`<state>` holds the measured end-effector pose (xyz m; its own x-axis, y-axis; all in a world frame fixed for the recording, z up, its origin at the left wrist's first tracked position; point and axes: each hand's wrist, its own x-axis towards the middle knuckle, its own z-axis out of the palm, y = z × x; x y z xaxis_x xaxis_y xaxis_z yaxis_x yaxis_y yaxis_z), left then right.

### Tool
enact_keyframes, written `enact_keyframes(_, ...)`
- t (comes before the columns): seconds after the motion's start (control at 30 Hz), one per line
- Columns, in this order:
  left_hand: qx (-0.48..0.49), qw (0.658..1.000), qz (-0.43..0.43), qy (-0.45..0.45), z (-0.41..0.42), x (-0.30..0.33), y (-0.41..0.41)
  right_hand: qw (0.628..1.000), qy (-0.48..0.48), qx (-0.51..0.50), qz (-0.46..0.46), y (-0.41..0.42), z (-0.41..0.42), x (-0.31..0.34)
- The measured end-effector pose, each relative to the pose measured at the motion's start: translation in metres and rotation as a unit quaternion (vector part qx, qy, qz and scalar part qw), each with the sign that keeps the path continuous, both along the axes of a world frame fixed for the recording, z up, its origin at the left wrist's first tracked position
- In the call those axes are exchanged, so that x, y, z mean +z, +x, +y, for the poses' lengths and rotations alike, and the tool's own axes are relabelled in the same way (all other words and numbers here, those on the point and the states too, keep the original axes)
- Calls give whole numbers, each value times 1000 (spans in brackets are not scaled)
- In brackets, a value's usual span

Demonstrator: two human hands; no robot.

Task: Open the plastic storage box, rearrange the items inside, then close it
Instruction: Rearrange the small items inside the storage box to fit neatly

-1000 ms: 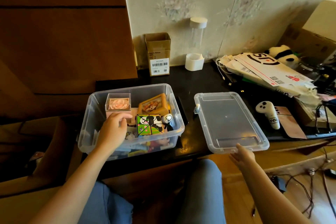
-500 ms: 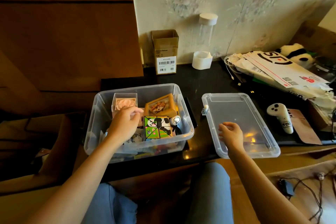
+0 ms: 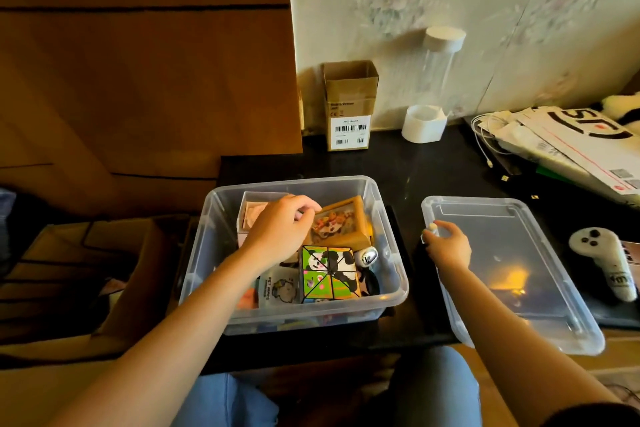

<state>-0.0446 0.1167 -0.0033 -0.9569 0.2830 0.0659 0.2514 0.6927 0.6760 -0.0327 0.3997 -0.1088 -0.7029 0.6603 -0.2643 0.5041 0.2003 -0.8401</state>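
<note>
Warm dim light, glare on lid, edges warped, perhaps slightly blurred

Pale floral wallpaper behind black tabletop; brown wooden panels left; warm light

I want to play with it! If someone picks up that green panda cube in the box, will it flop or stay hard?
The panda cube probably stays stiff: its edges look straight and boxy. It looks glossy, so it may be a bit slippery. Flat sides mean it likely won't roll. It lies among other toys in the storage box.
</note>
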Motion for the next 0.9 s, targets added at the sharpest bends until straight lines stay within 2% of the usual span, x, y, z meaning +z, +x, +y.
enact_keyframes(0.1, -25, 1000, 0, -9, 8, 1, -4, 999, 30, -6, -13, -3, 3, -4)
enact_keyframes(0.2, -58, 997, -7, -44, 16, 0, -9, 999, 50, -5, 11, -4, 2, 3)
enact_keyframes(0.3, -102, 989, -60, -90, 24, 0, -12, 995, 50, 7, 82, -4, -3, 26)
enact_keyframes(0.4, -132, 980, -95, -117, 33, -1, -15, 985, -4, 40, 169, 1, -15, 57)
enact_keyframes(0.53, -149, 971, -112, -151, 46, -2, -21, 968, -21, 104, 226, 8, -33, 91)
enact_keyframes(0.6, -164, 961, -120, -185, 51, -4, -25, 963, -28, 126, 237, 9, -41, 101)
enact_keyframes(0.73, -176, 958, -148, -171, 56, -6, -32, 956, -34, 159, 244, 5, -57, 107)
enact_keyframes(0.83, -172, 949, -164, -206, 59, -7, -33, 952, -32, 174, 249, 0, -69, 105)
enact_keyframes(0.9, -163, 947, -144, -238, 64, -8, -30, 952, -21, 183, 244, -4, -76, 102)
